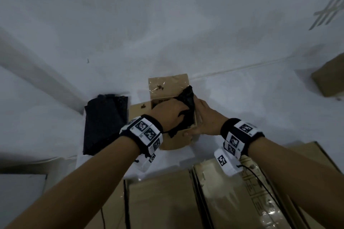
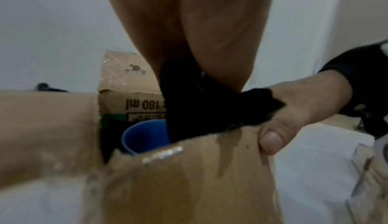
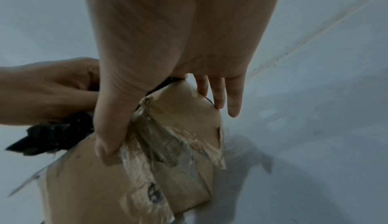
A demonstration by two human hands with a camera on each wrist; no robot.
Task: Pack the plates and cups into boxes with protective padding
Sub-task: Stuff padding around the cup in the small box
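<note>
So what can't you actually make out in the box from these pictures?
- Blue cup: lower part hidden, left wrist view, by the box wall.
- Left hand fingers: head view, buried in black cloth.
- Plates: none visible anywhere.
- Box print: blurred, right wrist view.

A pale grey-white floor [image 1: 186, 29] fills the head view, with a thin raised seam [image 1: 242, 68] running across it towards the right. Just past the seam's right end sits a brown cardboard carton [image 1: 329, 78], cut off by the frame edge. Well above that carton lies a faint striped patch [image 1: 327, 12], perhaps light or a reflection.
</note>
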